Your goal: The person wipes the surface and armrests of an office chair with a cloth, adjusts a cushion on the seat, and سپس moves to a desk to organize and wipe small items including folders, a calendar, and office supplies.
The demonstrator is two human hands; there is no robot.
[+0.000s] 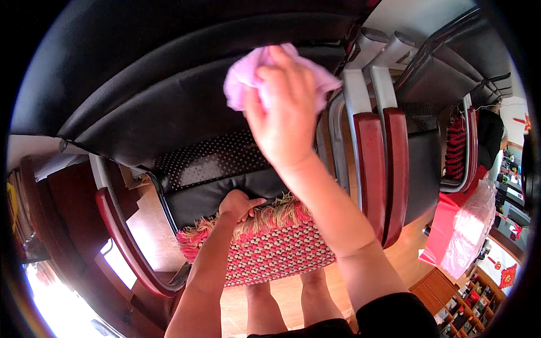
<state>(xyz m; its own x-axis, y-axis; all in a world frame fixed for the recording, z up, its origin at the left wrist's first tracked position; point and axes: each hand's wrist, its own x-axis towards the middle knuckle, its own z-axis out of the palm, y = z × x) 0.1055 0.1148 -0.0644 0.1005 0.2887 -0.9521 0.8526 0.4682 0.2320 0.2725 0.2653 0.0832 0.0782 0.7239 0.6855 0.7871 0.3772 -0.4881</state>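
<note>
My right hand [283, 101] grips a pink cloth [243, 78] and presses it to the black leather-like backrest [169, 101] of a metal-framed chair. Lower down, my left hand [239, 205] rests on the black seat [190, 205], empty, with its index finger stretched out to the right and the other fingers curled. A red-and-cream woven mat [274, 253] with a shaggy fringe lies over the seat's front part, just below my left hand. Between seat and backrest shows a perforated black panel [203, 162].
Red armrests stand at the left [127, 249] and right [372, 169] of this chair. More black chairs [456, 55] continue to the right, one with a red-and-black striped cushion [455, 148]. Farther right are a plastic-covered red object [456, 228] and a wooden shelf unit [469, 304] with small things.
</note>
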